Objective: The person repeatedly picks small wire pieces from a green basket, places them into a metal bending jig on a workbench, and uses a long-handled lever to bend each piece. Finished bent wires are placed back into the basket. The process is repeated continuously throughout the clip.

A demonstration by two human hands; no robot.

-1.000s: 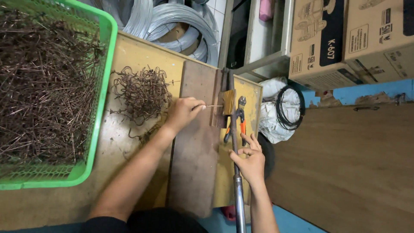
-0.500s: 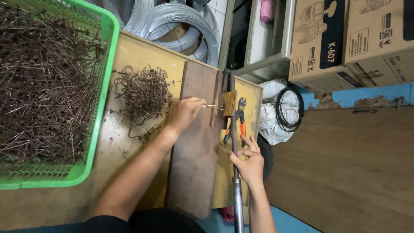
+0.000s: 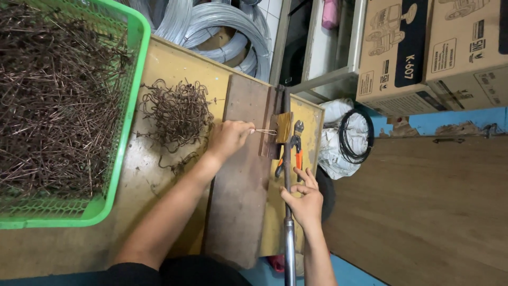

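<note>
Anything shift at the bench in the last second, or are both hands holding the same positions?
No visible change. The left hand still pinches the thin wire at the small block, and the right hand still rests against the long lever bar. Pliers, bent-wire pile and green basket lie as before.

Even, diffuse indoor light, moderately bright, with no single strong source evident. Shadows are soft and short: a faint one lies under the left hand on the wooden board. Mild sheen shows on the coiled wire beyond the table's far edge. Focus is sharp centrally; frame corners soften slightly, with little visible distortion.
</note>
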